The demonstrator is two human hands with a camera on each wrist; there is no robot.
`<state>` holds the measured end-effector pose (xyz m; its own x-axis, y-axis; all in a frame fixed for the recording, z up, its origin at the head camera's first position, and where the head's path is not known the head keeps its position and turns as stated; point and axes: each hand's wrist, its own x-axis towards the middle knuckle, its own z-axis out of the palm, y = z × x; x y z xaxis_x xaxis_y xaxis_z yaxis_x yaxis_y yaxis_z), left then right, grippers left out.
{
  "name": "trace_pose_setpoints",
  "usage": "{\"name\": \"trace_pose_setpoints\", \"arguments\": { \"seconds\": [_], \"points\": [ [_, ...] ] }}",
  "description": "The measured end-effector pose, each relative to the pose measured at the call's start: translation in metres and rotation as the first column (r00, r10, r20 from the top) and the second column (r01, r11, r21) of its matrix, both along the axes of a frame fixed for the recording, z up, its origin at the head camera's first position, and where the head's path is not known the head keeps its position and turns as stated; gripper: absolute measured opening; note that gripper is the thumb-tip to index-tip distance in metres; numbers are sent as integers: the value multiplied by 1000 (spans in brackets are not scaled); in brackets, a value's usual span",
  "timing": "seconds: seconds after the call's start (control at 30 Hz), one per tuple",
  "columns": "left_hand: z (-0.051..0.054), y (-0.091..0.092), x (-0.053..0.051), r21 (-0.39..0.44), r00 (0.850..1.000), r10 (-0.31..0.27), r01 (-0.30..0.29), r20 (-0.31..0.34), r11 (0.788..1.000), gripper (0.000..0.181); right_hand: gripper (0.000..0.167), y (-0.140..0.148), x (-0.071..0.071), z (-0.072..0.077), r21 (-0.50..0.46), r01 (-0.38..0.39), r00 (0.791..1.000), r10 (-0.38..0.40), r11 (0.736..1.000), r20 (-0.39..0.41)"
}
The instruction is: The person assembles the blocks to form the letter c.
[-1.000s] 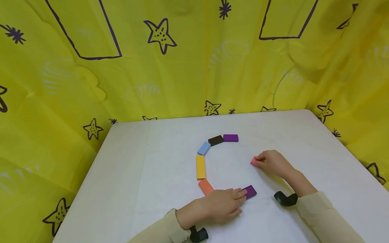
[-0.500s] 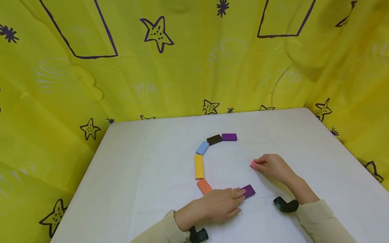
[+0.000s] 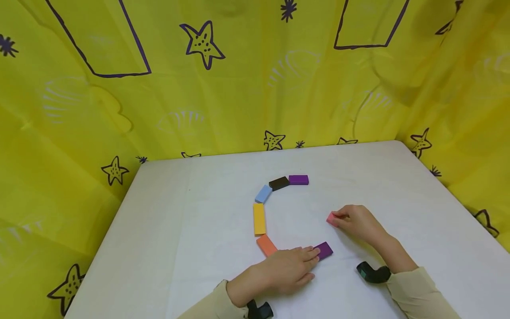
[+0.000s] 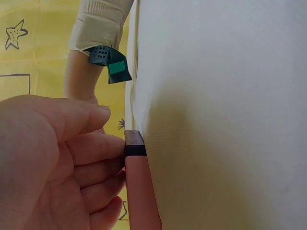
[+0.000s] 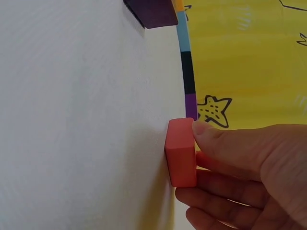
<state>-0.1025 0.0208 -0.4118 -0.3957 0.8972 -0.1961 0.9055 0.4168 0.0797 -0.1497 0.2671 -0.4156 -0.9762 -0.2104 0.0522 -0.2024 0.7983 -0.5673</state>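
My left hand (image 3: 284,270) lies across the near side of a curved row of blocks, fingers extended. Its fingertips touch a dark purple block (image 3: 324,250), and part of the row is hidden beneath it. My right hand (image 3: 356,223) pinches a pink block (image 3: 330,219) between thumb and fingers, at the table surface, inside the open right side of the curve. In the right wrist view this block (image 5: 181,152) looks red. From the left hand the row runs back through an orange block (image 3: 266,244), a yellow (image 3: 259,219), a light blue (image 3: 263,194), a black (image 3: 279,183) and a purple one (image 3: 299,180).
The blocks lie on a white-covered table (image 3: 207,186). A yellow curtain (image 3: 239,97) with drawn starfish hangs behind and along both sides. Each wrist carries a dark camera; the right one (image 3: 373,272) sits just above the tabletop.
My right hand has drawn slightly nearer to me with the pink block, closing a little on the dark purple block. The left hand stays in place; the head view has shifted slightly.
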Motion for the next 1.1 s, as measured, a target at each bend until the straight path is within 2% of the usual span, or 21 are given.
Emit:
{"name": "trace_pose_setpoints", "arguments": {
  "seconds": [0.23,0.5,0.83,1.1],
  "points": [
    [-2,-1,1,15,1000,-2,3,-19,1000,48,27,-3,4,4,18,-14,1000,14,1000,-4],
    [-1,-1,0,18,1000,0,0,10,1000,48,26,-5,8,4,23,-50,998,51,998,-45],
    [-1,-2,-1,24,1000,6,-6,26,1000,49,25,-10,12,8,16,-81,997,81,997,-3],
    [-2,-1,-1,30,1000,2,-2,10,1000,49,21,-11,14,11,32,-97,993,94,995,74]
  ]
}}
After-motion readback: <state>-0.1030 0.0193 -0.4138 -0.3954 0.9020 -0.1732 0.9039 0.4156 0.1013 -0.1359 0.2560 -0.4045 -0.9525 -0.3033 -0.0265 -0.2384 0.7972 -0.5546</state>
